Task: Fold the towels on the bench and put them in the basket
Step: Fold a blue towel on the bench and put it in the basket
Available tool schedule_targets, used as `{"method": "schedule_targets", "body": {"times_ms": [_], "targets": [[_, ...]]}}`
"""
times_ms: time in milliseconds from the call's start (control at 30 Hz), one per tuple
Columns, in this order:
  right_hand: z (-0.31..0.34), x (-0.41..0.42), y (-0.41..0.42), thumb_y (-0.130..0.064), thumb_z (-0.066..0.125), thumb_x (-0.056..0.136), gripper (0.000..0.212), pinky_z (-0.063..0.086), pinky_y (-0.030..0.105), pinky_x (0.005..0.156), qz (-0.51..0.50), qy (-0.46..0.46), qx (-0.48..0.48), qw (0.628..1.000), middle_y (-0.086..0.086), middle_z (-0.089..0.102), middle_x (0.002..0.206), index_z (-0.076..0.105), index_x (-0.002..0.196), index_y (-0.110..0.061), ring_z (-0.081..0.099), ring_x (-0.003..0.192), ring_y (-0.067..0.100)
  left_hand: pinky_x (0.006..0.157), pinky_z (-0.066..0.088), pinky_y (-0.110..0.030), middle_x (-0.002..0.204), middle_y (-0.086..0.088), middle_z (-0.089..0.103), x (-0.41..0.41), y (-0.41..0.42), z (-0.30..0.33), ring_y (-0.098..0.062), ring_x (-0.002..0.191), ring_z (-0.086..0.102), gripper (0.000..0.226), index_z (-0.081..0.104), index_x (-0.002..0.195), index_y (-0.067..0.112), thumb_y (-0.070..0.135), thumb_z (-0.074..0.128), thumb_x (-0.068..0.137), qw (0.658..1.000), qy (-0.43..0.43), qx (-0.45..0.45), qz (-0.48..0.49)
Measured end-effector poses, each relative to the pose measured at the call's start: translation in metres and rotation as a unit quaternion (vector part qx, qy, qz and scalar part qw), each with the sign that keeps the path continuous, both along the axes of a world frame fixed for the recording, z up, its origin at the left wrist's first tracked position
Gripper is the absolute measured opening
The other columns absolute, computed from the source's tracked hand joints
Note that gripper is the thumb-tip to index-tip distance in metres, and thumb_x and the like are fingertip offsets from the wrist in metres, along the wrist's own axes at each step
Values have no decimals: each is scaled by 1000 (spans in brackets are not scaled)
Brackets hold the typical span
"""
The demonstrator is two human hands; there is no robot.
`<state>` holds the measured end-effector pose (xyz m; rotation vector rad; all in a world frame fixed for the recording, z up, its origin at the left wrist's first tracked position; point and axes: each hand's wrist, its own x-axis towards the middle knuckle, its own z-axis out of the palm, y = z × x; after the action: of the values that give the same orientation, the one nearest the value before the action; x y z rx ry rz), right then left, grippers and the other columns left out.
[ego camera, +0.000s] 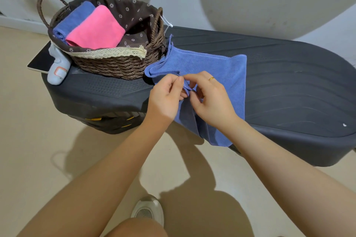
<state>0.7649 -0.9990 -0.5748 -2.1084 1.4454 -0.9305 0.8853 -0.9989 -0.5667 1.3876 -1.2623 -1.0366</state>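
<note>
Dark ribbed worktop fills mid-frame, beige floor below, pale wall behind. Both hands meet over its front edge: left hand and right hand, w/ gold ring, each w/ fingers curled, pinching a bunched fold of the blue towel. Towel lies partly flat on worktop, lower part hanging over front edge. Wicker basket sits at worktop's left end, touching towel's corner; inside, folded blue towel beside folded pink towel. Pale device & tablet left of basket.
</note>
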Motion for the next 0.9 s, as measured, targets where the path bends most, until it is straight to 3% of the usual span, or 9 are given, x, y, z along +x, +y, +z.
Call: {"method": "schedule_targets", "body": {"times_ms": [133,267,467,600,733,800,833,900], "targets": [[15,-17,3,-4,49,84,28,40,31,70,-102,20,37,994,-2,55,102,57,109,-11,42,81,8,61,41,-21,56,9,49,-13,-7,40,-4,56,46,30,49,66,16,18,44,95,998,13,-59,-13],[43,-59,1,2,47,80,27,29,24,65,-198,7,61,978,-2,56,96,62,98,-10,47,82,17,63,43,-18,66,5,56,-35,-19,98,-6,65,53,32,53,68,20,14,41,97,993,83,-85,-25],[88,-134,11,8,42,77,42,42,24,78,-322,-57,73,942,2,65,97,67,104,-12,56,92,15,48,34,-15,69,5,58,-45,-40,150,-2,51,53,29,52,72,21,20,41,98,982,175,-58,46],[102,-179,13,-1,47,79,29,38,26,70,-402,1,91,911,16,69,94,68,98,-10,59,84,26,51,35,-20,57,6,55,-42,-55,161,1,42,48,31,49,64,22,22,47,94,987,86,-100,97],[120,-193,14,-17,36,85,30,50,39,80,-461,-38,82,883,22,67,95,61,99,-9,63,90,37,58,38,-17,53,5,52,-45,-53,162,3,40,48,32,47,60,23,22,50,92,981,-7,-156,119],[133,-186,10,-12,32,90,24,46,34,69,-486,-126,67,862,20,63,88,55,93,-10,64,81,29,60,39,-24,55,5,52,-50,-50,162,-3,43,48,33,44,58,23,22,47,92,979,7,-156,131],[141,-181,7,-9,30,91,23,44,30,60,-485,-209,49,848,17,59,77,51,85,-13,65,66,21,61,38,-29,55,5,50,-51,-49,161,-12,48,47,34,43,56,23,24,45,90,979,30,-151,136],[161,-170,5,-3,26,93,29,38,22,42,-461,-395,-5,795,7,49,62,44,78,-19,48,34,6,61,32,-35,53,2,43,-53,-49,161,-21,58,40,36,38,49,25,28,43,85,976,79,-144,144]]}}
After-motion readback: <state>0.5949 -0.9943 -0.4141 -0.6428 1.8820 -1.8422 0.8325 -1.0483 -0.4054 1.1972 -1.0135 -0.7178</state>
